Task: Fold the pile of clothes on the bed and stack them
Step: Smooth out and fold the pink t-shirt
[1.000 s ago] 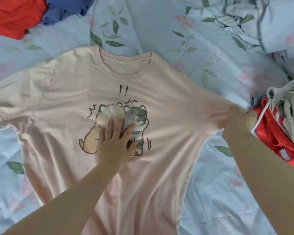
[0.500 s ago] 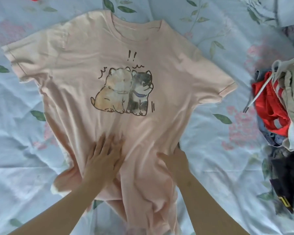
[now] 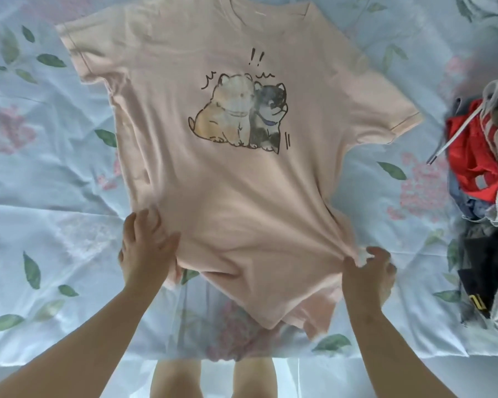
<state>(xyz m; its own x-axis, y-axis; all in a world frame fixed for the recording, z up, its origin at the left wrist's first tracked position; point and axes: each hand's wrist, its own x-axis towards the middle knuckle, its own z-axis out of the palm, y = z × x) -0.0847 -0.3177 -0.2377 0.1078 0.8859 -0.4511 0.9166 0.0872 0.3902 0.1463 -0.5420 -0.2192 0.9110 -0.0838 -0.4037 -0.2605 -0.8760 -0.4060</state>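
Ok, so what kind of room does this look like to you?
Most likely a bedroom at home: a pink T-shirt lies spread on a bed with a pale blue leaf-and-flower print, and a heap of unfolded clothes waits at the right.

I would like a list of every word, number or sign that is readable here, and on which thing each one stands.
"!!": dark print on the pale pink short-sleeved T-shirt, above its cartoon print of two dogs.
Yellow mark on the black fabric garment in the pile at the right: too small and blurred to read.
No other words or numbers are readable.
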